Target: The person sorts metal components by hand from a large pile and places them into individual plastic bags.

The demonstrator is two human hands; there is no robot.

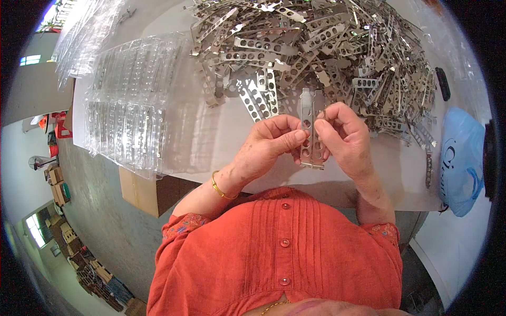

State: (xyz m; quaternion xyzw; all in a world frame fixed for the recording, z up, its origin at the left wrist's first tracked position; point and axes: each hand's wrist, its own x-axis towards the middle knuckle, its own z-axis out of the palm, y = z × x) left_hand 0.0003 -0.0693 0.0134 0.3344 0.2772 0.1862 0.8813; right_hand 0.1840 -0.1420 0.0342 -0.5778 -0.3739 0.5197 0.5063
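Between both hands, upright in front of the red shirt, are thin metal slot brackets (307,110) with a row of round holes; at least two stand side by side. My left hand (276,139) pinches the left edge with thumb and fingers. On the other side, my right hand (345,138) grips the right edge, thumb against the metal. Just beyond the fingers a few similar loose brackets (258,100) lie fanned on the white tabletop (211,134). Behind them rises a large heap of the same brackets (316,42).
Clear plastic trays (129,116) with rows of slots lie stacked at the left, some plastic film (87,37) behind them. A blue plastic bag (461,160) hangs at the right edge, near a small black object (443,84). Below the table's left side stands a cardboard box (139,192).
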